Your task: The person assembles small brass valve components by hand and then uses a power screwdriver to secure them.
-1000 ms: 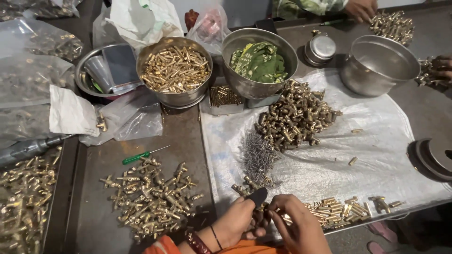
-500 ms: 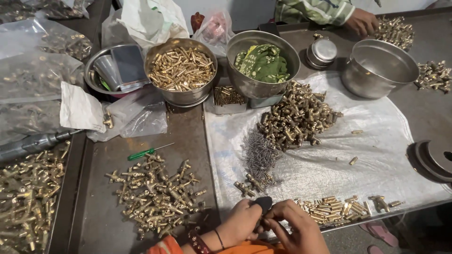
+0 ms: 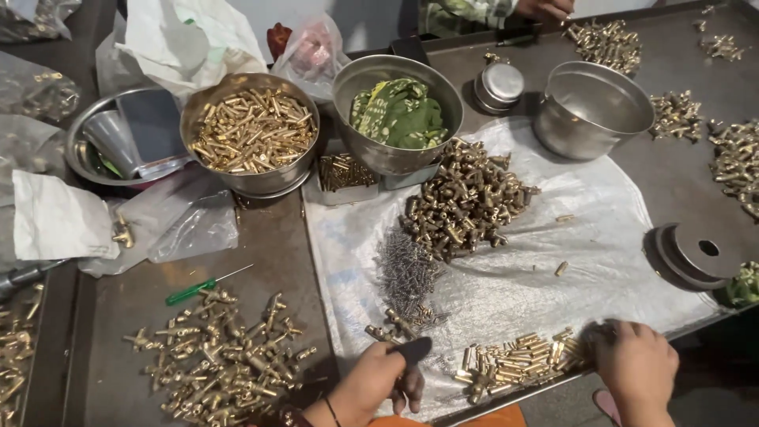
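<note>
Since half a second ago the hands have split: right hand (image 3: 637,365) has gone out right to the end of the fittings row (image 3: 518,360), left hand (image 3: 371,385) stays low at the sheet's near edge. Left hand is closed round a dark tool handle (image 3: 413,349), handle sticking up past the thumb; working end hidden. Right hand is curled, knuckles up, fingertips on the row's end pieces; can't tell if it has pinched one.

Fittings are small brass tubes lying side by side near the sheet's front edge. Judged hard, dense for their size, smooth and round, so likely to roll and slip; best pinched across the barrel, one at a time. Not fragile.

Just up from the left hand: grey screw pile (image 3: 407,273), then a big heap of brass tees (image 3: 466,198). Left of the sheet, another brass pile (image 3: 221,356) and a green screwdriver (image 3: 194,289).

White woven sheet (image 3: 601,261) covers the middle of the dark metal counter (image 3: 273,245); it is wrinkled, parts may snag. Farther back: bowl of brass pins (image 3: 251,130), bowl with green cloth (image 3: 398,113), empty steel pot (image 3: 591,109). Another person's hand (image 3: 544,8) at the far edge. Crowded; little free room near the front.
</note>
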